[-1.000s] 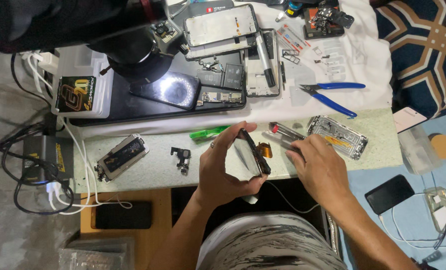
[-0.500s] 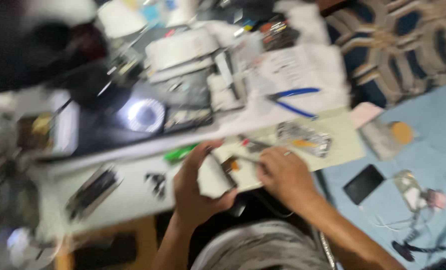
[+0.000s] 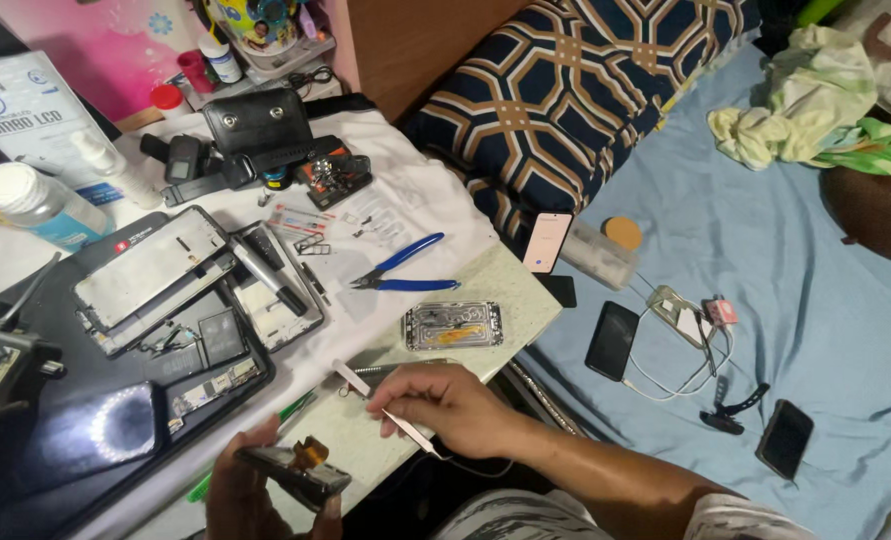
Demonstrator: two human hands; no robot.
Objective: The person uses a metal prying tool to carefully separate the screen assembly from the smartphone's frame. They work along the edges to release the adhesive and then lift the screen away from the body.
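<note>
The left hand (image 3: 255,490) is gripping a dismantled phone body (image 3: 293,470) low at the near edge of the table (image 3: 505,290), fingers wrapped under it, an orange flex ribbon sticking up from it. The right hand (image 3: 445,405) is pinching a pair of slim tweezers (image 3: 385,408) between thumb and fingertips, just beside the phone body but apart from it. Beyond the right hand, a metal phone frame (image 3: 453,325) is lying flat, with blue-handled pliers (image 3: 405,272) resting further up on the white cloth (image 3: 415,205).
</note>
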